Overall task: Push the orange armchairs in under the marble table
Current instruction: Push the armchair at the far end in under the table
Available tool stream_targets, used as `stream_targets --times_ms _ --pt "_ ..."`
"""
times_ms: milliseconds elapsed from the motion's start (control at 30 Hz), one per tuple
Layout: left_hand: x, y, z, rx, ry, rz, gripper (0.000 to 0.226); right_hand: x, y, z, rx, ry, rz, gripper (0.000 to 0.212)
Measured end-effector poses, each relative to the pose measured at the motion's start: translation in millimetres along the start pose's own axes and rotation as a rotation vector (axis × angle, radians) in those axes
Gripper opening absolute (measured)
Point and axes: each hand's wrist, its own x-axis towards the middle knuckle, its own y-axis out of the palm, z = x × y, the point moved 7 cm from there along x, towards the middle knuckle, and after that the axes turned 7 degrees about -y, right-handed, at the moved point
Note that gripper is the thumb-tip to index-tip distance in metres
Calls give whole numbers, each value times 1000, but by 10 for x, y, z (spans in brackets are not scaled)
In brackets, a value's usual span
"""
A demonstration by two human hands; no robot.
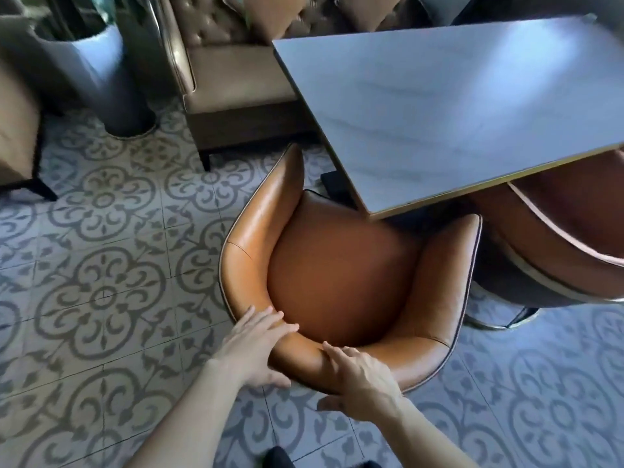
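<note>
An orange leather armchair (pixel 341 275) stands in front of me at the near left corner of the marble table (pixel 449 106). The front of its seat is tucked a little under the tabletop's corner. My left hand (pixel 251 346) and my right hand (pixel 361 380) both grip the top of its curved backrest, fingers over the rim and thumbs behind. A second orange armchair (pixel 553 238) sits to the right, its front part hidden under the table's near edge.
A brown tufted sofa (pixel 233 79) with cushions runs behind the table. A tall grey planter (pixel 101 72) stands at the back left, and a tan seat (pixel 17 130) at the far left. Patterned floor tiles (pixel 101 292) spread to the left and around me.
</note>
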Motion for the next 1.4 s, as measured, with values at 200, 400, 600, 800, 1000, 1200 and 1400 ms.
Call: stream_targets --times_ms 200,400,600,800,1000,1200,1400 --pt "84 106 -16 38 33 -33 84 -24 -2 26 -53 -25 -128 94" --pt "38 135 -48 82 27 -101 77 -47 -29 42 -107 -52 -161 84" --pt "11 176 -126 112 0 -127 75 -118 -102 32 -126 -95 -126 66" --pt "-64 299 -448 47 -40 -131 74 -281 -82 -206 -126 -144 -80 57" --pt "-141 541 -1017 -37 -106 -119 74 -560 -86 -683 -110 -192 15 57" --pt "-175 757 -1786 -147 -176 -133 77 -857 -127 -1374 -140 -251 106 63" --pt "-83 1079 -2578 -210 -214 -121 81 -1120 -189 -2111 -141 -278 95 50"
